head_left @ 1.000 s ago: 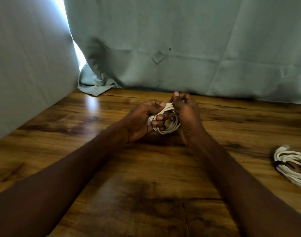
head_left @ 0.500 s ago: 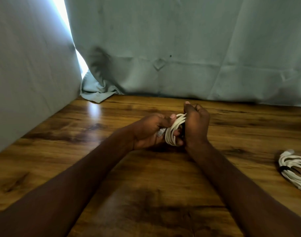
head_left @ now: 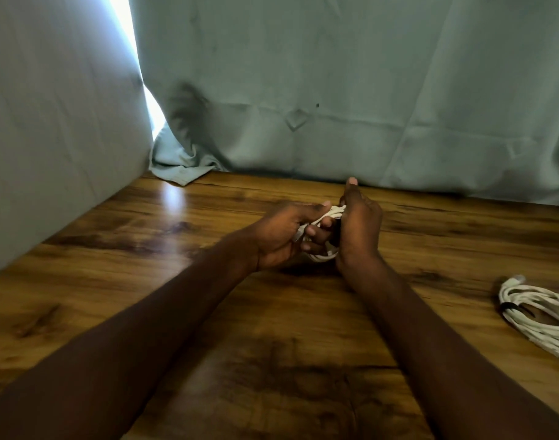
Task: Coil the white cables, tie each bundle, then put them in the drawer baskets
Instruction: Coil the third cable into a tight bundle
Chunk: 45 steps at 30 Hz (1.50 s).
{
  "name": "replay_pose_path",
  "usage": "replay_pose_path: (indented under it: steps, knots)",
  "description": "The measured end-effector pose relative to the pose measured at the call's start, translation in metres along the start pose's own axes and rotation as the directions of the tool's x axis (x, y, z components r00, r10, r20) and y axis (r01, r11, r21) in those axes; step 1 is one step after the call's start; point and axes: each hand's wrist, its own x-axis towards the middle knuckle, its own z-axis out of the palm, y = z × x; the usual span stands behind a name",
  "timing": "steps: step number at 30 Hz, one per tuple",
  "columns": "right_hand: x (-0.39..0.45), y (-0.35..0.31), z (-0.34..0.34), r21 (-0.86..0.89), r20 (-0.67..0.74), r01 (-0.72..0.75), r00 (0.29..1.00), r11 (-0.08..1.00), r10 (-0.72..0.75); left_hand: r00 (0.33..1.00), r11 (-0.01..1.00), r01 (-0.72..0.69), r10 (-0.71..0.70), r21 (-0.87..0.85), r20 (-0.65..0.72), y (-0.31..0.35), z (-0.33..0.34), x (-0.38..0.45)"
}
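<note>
White cable coil (head_left: 327, 217) pinched between both hands, just above table (head_left: 176, 281); left hand (head_left: 284, 239) grips its near-left side; right hand (head_left: 360, 233) clasps its right side; loops stand roughly upright; tied bundle (head_left: 538, 309) well right.

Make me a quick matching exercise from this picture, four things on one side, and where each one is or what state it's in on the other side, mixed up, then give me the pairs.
Things:
1. held coil
2. tied bundle
3. curtain
4. left hand

Places or states:
A. hangs behind the table, a corner lying on the wood
B. lies at the right edge, a black tie around it
C. gripped between both hands, right hand included
D. fingers curled round white cable

Pairs: 1-C, 2-B, 3-A, 4-D
</note>
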Motion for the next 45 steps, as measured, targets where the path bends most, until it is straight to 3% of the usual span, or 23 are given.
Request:
replay_pose_path:
  steps: [5,9,12,15,17,19,23,28,33,38,45]
  knots:
    - [-0.003,-0.004,-0.009,0.095,0.028,-0.149,0.989,0.984,0.147,0.990,0.992,-0.100,0.108,0.079,-0.095,-0.008,0.016,0.001]
    - [-0.006,-0.005,-0.013,0.012,0.121,-0.001,0.993,1.000,0.000,0.967,0.988,-0.148,0.133,-0.051,-0.217,-0.013,0.021,0.004]
    - [-0.005,0.000,-0.020,0.096,0.251,-0.089,0.966,0.991,0.063,0.957,0.967,-0.170,0.116,-0.191,-0.265,-0.015,0.020,0.007]
    - [-0.003,0.003,-0.028,0.188,0.415,-0.354,0.874,0.916,0.252,0.956,0.955,-0.147,0.069,-0.259,-0.286,-0.013,0.020,0.008]
    - [-0.002,0.001,-0.033,0.186,0.559,-0.465,0.775,0.865,0.296,0.960,0.953,-0.119,0.039,-0.278,-0.278,-0.010,0.021,0.006]
    - [-0.002,0.001,-0.035,0.216,0.618,-0.518,0.728,0.828,0.295,0.969,0.957,-0.081,0.010,-0.277,-0.246,-0.007,0.020,0.004]
    - [-0.005,0.007,-0.033,0.244,0.515,-0.498,0.794,0.832,0.324,0.988,0.970,0.014,-0.050,-0.243,-0.144,-0.006,0.016,-0.002]
    - [-0.013,0.001,-0.032,0.026,0.361,-0.269,0.901,0.963,0.242,0.994,0.966,0.077,-0.094,-0.247,-0.055,-0.004,0.019,-0.010]
    - [-0.018,-0.012,-0.036,0.001,0.388,-0.176,0.907,0.984,0.162,0.996,0.971,0.083,-0.088,-0.225,-0.013,-0.004,0.020,-0.007]
    - [-0.012,-0.009,-0.034,0.005,0.362,-0.226,0.908,0.974,0.209,0.998,0.985,0.050,-0.053,-0.166,-0.018,-0.008,0.012,0.003]
    - [-0.008,-0.002,-0.035,0.094,0.225,-0.157,0.965,0.983,0.133,0.981,0.996,-0.074,0.064,-0.043,-0.185,-0.016,0.024,0.011]
